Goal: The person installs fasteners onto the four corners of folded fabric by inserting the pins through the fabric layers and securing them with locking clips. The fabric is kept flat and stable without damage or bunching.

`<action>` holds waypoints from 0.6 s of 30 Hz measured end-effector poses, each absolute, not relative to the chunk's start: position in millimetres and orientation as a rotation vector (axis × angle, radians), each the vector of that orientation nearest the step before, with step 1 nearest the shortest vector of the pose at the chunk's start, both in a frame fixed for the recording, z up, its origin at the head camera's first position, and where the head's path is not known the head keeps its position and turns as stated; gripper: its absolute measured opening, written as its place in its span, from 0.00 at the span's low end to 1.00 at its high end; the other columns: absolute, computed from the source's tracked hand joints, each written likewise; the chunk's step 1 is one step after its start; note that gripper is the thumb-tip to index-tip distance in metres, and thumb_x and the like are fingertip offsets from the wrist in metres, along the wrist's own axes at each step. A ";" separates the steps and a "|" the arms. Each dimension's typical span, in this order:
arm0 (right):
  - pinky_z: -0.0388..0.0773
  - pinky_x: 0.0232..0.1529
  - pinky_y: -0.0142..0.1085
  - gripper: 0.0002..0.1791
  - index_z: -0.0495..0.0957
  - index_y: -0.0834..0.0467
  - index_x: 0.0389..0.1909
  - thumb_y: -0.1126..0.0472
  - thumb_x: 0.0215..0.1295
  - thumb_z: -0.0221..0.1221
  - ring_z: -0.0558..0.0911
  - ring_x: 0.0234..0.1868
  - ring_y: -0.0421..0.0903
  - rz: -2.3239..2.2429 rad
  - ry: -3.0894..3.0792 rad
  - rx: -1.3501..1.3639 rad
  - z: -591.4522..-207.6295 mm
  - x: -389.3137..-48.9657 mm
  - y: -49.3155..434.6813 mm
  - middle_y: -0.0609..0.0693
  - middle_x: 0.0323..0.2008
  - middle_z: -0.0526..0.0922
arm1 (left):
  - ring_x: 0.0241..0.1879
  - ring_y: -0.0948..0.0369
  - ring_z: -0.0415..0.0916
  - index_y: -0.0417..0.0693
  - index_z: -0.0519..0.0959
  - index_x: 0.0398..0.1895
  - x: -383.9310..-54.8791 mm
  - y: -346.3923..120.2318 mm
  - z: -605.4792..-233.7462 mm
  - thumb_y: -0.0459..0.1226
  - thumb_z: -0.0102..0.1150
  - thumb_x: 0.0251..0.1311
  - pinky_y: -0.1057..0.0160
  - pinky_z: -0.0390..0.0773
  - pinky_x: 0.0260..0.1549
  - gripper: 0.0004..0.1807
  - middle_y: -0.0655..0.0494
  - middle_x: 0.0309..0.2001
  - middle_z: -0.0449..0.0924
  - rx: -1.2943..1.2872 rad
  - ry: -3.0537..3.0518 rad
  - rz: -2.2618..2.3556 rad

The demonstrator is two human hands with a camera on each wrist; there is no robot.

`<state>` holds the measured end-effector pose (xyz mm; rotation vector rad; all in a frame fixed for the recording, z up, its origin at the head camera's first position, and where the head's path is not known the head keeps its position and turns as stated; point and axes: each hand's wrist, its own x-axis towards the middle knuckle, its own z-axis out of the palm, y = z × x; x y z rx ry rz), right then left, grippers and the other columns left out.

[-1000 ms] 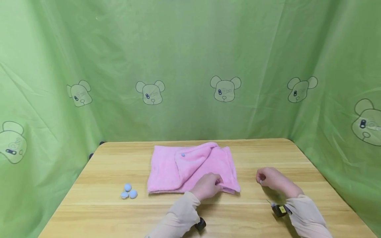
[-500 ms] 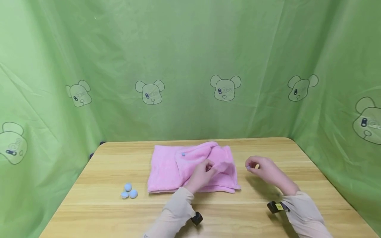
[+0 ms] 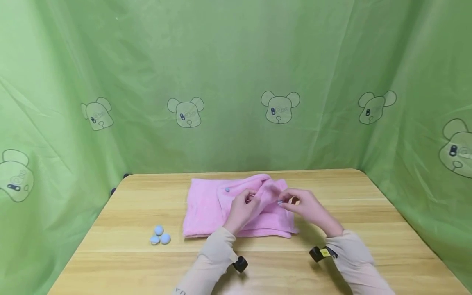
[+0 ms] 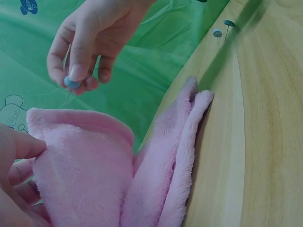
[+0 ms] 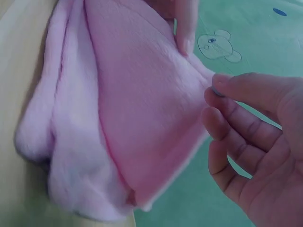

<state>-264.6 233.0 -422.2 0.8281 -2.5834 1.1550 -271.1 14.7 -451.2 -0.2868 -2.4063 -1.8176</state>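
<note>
A pink plush cloth lies folded on the table, its right-hand corner raised. My left hand pinches the lifted flap near its edge. Close to that corner, my right hand pinches a blue-headed pin between thumb and fingertip. In the left wrist view its thin needle points down just above the cloth's edge. The right wrist view shows the fingertips of my right hand right at the cloth's corner, with most of the pin hidden. A small blue round head sits on the cloth's upper flap.
Three light blue domed caps lie together on the wooden table, left of the cloth. Two more blue-headed pins, one nearer and one farther, stand on the table in the left wrist view. Green curtains surround the table.
My left hand has lifted the cloth's front right corner up and away from the table. My right hand has moved left from the bare tabletop to the raised corner, carrying the pin.
</note>
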 end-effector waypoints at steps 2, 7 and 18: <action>0.79 0.33 0.32 0.09 0.83 0.60 0.39 0.68 0.56 0.66 0.78 0.32 0.34 1.178 -2.603 0.819 -422.9 -264.8 227.1 0.49 0.31 0.85 | 0.33 0.66 0.74 0.43 0.81 0.44 -271.4 14.7 -450.9 0.38 0.58 0.60 0.68 0.76 0.38 0.12 0.49 0.36 0.83 -0.298 -2.398 -1.826; 0.78 0.31 0.30 0.10 0.83 0.59 0.40 0.67 0.56 0.66 0.77 0.29 0.37 1.203 -2.642 0.758 -426.0 -266.5 215.4 0.48 0.30 0.84 | 0.33 0.67 0.73 0.44 0.81 0.45 -271.1 14.8 -450.7 0.38 0.58 0.61 0.69 0.76 0.38 0.12 0.49 0.36 0.83 -0.316 -2.390 -1.834; 0.77 0.32 0.29 0.09 0.82 0.54 0.37 0.65 0.55 0.68 0.77 0.30 0.37 1.188 -2.561 0.645 -441.2 -270.0 202.6 0.47 0.31 0.84 | 0.35 0.66 0.73 0.43 0.80 0.49 -268.9 16.1 -453.3 0.38 0.56 0.63 0.70 0.76 0.36 0.14 0.48 0.38 0.83 -0.382 -2.412 -1.847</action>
